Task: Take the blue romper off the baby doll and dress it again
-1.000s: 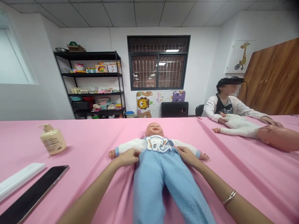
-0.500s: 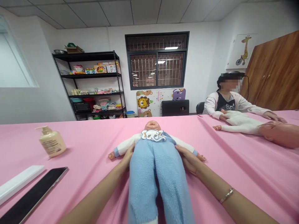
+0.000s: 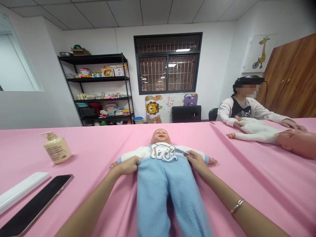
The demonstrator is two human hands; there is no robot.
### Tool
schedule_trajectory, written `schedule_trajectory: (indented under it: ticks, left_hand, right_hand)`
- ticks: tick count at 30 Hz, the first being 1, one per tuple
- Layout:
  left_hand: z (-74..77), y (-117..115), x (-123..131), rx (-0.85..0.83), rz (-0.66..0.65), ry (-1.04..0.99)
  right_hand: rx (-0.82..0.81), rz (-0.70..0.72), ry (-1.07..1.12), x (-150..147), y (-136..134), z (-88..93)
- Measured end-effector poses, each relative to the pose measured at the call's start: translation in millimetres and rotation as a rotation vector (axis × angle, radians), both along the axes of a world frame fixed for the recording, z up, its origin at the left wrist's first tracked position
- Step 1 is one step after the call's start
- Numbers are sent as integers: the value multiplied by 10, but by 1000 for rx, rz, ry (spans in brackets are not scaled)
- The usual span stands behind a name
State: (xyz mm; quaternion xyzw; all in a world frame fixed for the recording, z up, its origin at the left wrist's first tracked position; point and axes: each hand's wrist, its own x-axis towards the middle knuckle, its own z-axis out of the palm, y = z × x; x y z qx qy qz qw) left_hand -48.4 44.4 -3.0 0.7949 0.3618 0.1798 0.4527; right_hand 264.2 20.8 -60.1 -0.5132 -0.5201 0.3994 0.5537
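While lying lengthwise at lower centre, head toward the frame's top: baby doll (image 3: pixel 161 136), blue fleece trousers (image 3: pixel 158 197) held at the waist between closed left grip (image 3: pixel 127 165) and closed right grip (image 3: pixel 196 160), equally near.

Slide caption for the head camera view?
Left hand and right hand hold a baby doll in blue fleece on a pink-covered table.

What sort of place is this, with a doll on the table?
Probably a baby-care training room. A baby doll in blue fleece lies on a pink-covered table, a seated person has a second doll, and a black shelf holds toys and folded cloths.
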Motion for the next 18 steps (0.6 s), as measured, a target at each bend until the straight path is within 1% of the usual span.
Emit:
schedule_trajectory:
  ticks: [1,2,3,5,6,7,8,9,11,13,14,15,16,17,18]
  left_hand:
    - [30,13,-28,3,19,-21]
    - [68,23,-42,15,81,-97]
    - [113,29,-41,39,195,-220]
    - [223,12,10,122,511,-522]
    - [285,-17,64,167,641,-642]
    - [346,-63,140,203,714,-712]
    - [404,-127,239,228,720,-731]
    - [455,-205,362,238,664,-709]
    - [526,-381,662,246,483,-632]
    - [547,-529,993,285,303,-542]
    - [539,-576,1150,326,208,-462]
    - [519,-601,1292,395,125,-324]
    - [487,-603,1416,481,78,-151]
    - [444,-586,1520,577,57,17]
    - [394,-555,1603,680,65,171]
  right_hand:
    - [0,-26,-40,24,7,-3]
    - [1,-56,-73,39,9,-1]
    - [8,-93,-101,45,7,5]
    - [58,-191,-188,32,-4,29]
    - [95,-232,-238,18,-10,43]
    - [132,-258,-285,3,-15,56]
    - [164,-268,-319,-12,-17,67]
    - [184,-263,-333,-24,-17,73]
    - [193,-232,-304,-34,-13,73]
    - [181,-220,-229,-29,-12,68]
    - [169,-221,-187,-25,-18,70]
    - [157,-228,-156,-23,-29,79]
    - [152,-243,-143,-25,-47,97]
    - [158,-262,-153,-34,-70,122]
    - [179,-279,-179,-51,-96,152]
